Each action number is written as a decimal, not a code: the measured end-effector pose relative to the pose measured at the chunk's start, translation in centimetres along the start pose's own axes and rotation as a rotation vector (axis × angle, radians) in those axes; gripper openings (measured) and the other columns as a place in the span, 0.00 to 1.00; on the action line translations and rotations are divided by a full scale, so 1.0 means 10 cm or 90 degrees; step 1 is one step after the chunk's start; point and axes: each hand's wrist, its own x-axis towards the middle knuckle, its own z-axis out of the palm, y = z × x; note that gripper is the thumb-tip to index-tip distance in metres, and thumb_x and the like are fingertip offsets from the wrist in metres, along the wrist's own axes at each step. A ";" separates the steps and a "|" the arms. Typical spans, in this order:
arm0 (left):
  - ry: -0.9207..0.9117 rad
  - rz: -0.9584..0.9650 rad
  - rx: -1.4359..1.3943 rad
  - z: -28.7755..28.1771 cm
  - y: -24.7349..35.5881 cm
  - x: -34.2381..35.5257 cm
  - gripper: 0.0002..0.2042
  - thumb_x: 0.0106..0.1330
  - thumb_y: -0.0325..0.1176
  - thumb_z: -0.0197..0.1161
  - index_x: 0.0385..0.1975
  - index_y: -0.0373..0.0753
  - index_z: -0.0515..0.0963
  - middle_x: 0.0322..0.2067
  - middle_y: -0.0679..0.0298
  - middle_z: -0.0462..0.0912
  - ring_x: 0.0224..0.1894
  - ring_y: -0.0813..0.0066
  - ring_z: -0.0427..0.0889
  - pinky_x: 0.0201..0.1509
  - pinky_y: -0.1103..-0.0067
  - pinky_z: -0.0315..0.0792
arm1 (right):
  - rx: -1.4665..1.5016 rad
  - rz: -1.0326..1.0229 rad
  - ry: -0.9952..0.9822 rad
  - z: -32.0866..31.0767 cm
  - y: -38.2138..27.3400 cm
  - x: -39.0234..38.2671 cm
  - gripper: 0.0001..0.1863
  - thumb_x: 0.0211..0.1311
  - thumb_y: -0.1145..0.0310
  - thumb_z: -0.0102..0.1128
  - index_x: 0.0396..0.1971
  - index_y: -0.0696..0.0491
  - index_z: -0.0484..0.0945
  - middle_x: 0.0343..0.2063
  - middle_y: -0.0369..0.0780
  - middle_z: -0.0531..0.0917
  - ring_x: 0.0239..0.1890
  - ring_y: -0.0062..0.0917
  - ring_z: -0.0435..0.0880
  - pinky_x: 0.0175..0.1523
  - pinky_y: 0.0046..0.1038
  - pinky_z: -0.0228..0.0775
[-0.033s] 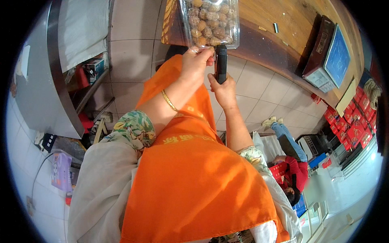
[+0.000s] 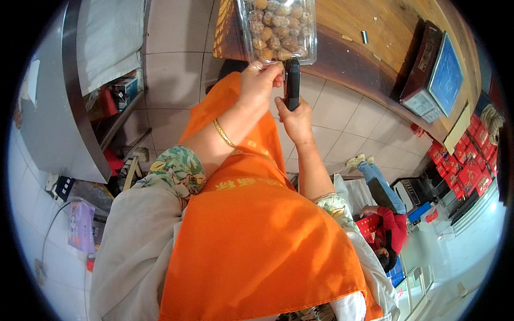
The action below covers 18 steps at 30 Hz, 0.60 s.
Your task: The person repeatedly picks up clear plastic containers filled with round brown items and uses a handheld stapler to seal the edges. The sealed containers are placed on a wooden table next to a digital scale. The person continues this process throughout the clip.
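A clear plastic clamshell box (image 2: 280,32), filled with round brown balls that have a pale coating, lies at the near edge of the wooden table. My left hand (image 2: 260,81) is closed on the box's near rim, pinching it between thumb and fingers. In my right hand (image 2: 297,119) is a black stapler (image 2: 292,85), held upright with its far end against the same rim, just right of the left fingers. My right fingers wrap around its lower end and are partly hidden behind it.
On the wooden table (image 2: 342,21) at the right stands a dark box-shaped device with a blue top (image 2: 446,75). A metal counter (image 2: 59,117) is at the left. Red packages (image 2: 467,160) hang at the far right, and a person in a red top (image 2: 393,227) is at the lower right.
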 end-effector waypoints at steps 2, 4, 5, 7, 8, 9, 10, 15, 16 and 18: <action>-0.001 -0.006 0.018 0.02 0.02 -0.01 0.04 0.54 0.26 0.59 0.28 0.34 0.73 0.21 0.68 0.73 0.22 0.82 0.70 0.26 0.86 0.65 | -0.050 -0.002 0.010 0.00 0.00 0.01 0.11 0.48 0.68 0.60 0.25 0.60 0.73 0.15 0.39 0.76 0.17 0.23 0.73 0.25 0.25 0.66; 0.007 -0.014 0.008 0.02 0.02 -0.02 0.05 0.54 0.26 0.59 0.28 0.34 0.73 0.22 0.68 0.73 0.22 0.82 0.70 0.26 0.86 0.65 | 0.025 0.044 -0.011 0.01 -0.04 -0.01 0.11 0.49 0.68 0.60 0.27 0.61 0.73 0.18 0.40 0.77 0.20 0.24 0.75 0.28 0.25 0.68; 0.012 -0.017 -0.010 0.03 0.03 -0.02 0.05 0.53 0.26 0.60 0.28 0.33 0.73 0.21 0.67 0.74 0.22 0.82 0.70 0.25 0.86 0.66 | 0.064 0.063 -0.019 0.00 -0.08 -0.02 0.12 0.49 0.69 0.60 0.28 0.61 0.72 0.19 0.41 0.78 0.22 0.24 0.76 0.30 0.25 0.69; 0.018 -0.025 -0.028 0.05 0.04 -0.01 0.06 0.52 0.25 0.61 0.28 0.32 0.73 0.21 0.67 0.74 0.21 0.82 0.71 0.24 0.86 0.65 | 0.133 -0.010 -0.056 -0.05 -0.03 -0.03 0.13 0.49 0.69 0.60 0.31 0.62 0.71 0.23 0.43 0.78 0.27 0.25 0.78 0.34 0.25 0.69; 0.018 -0.030 -0.029 0.04 0.04 0.00 0.06 0.52 0.25 0.60 0.28 0.32 0.73 0.21 0.67 0.74 0.22 0.82 0.71 0.24 0.87 0.65 | 0.167 -0.048 -0.073 -0.08 0.00 -0.04 0.14 0.49 0.69 0.59 0.33 0.62 0.71 0.25 0.44 0.79 0.30 0.25 0.79 0.36 0.25 0.70; 0.018 -0.036 -0.029 0.05 0.04 0.00 0.06 0.52 0.25 0.60 0.27 0.32 0.73 0.22 0.66 0.74 0.22 0.82 0.70 0.24 0.87 0.65 | 0.179 -0.028 -0.093 -0.12 0.01 -0.04 0.15 0.49 0.70 0.59 0.35 0.62 0.70 0.27 0.45 0.79 0.32 0.27 0.79 0.38 0.26 0.69; 0.020 -0.047 -0.030 0.05 0.03 -0.01 0.06 0.51 0.25 0.60 0.27 0.32 0.73 0.22 0.66 0.74 0.22 0.82 0.70 0.24 0.87 0.64 | 0.192 -0.008 -0.112 -0.16 0.02 -0.05 0.16 0.48 0.71 0.59 0.36 0.62 0.70 0.28 0.47 0.78 0.34 0.29 0.79 0.39 0.27 0.68; -0.007 -0.085 -0.007 0.04 0.05 -0.01 0.05 0.54 0.27 0.61 0.29 0.37 0.73 0.23 0.68 0.74 0.23 0.81 0.71 0.26 0.86 0.64 | -0.114 -0.067 0.023 -0.29 -0.08 -0.15 0.18 0.45 0.74 0.57 0.39 0.61 0.68 0.30 0.51 0.76 0.37 0.40 0.77 0.42 0.31 0.66; 0.004 -0.092 -0.012 0.05 0.04 -0.01 0.05 0.53 0.27 0.60 0.28 0.37 0.73 0.23 0.67 0.74 0.24 0.80 0.71 0.26 0.86 0.64 | -0.132 -0.071 0.044 -0.30 0.05 -0.14 0.18 0.44 0.75 0.57 0.39 0.60 0.68 0.30 0.52 0.76 0.36 0.43 0.76 0.41 0.32 0.66; 0.026 -0.104 -0.020 0.09 0.11 -0.02 0.06 0.52 0.26 0.60 0.28 0.36 0.72 0.23 0.67 0.74 0.24 0.80 0.72 0.24 0.86 0.64 | -0.124 -0.077 0.047 -0.33 0.17 -0.15 0.18 0.44 0.75 0.57 0.39 0.60 0.69 0.29 0.51 0.76 0.35 0.43 0.76 0.41 0.32 0.66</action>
